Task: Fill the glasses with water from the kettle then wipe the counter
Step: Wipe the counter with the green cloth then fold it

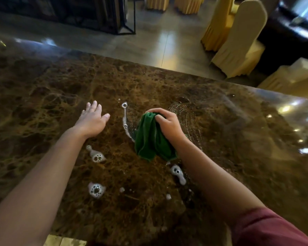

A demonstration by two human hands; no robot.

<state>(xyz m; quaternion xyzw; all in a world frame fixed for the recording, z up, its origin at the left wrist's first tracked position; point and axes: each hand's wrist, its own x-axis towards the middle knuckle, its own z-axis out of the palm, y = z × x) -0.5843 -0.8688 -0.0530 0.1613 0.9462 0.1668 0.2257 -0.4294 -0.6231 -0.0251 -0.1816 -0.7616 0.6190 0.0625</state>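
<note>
A bunched green cloth presses on the brown marble counter, and my right hand grips its top. Left of it, my left hand lies flat on the counter, fingers spread, holding nothing. White foamy puddles and a thin soapy streak dot the counter around the cloth. A wet smear with small bubbles curves to the right of my right hand. No glasses or kettle are in view.
The counter's far edge runs diagonally, with shiny tiled floor beyond. Chairs in cream and yellow covers stand at the upper right. A dark metal frame stands at the upper left.
</note>
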